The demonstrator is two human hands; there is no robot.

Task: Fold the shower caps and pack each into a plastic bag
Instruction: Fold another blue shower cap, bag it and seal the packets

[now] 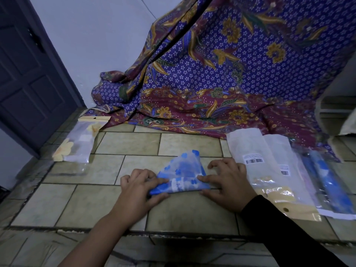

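A translucent shower cap with blue flowers lies folded into a rough triangle on the tiled floor, in the lower middle of the head view. My left hand pinches its lower left corner between thumb and fingers. My right hand presses on its right edge with spread fingers, the thumb lying along the fold. A stack of empty plastic bags with barcode labels and yellow headers lies just right of my right hand. At the far left a packed bag holds a cap with yellow flowers.
A batik cloth in purple and maroon hangs down and spreads over the floor behind the cap. At the far right lies a clear bag holding a blue item. A dark door stands at the left. A step edge runs below my wrists.
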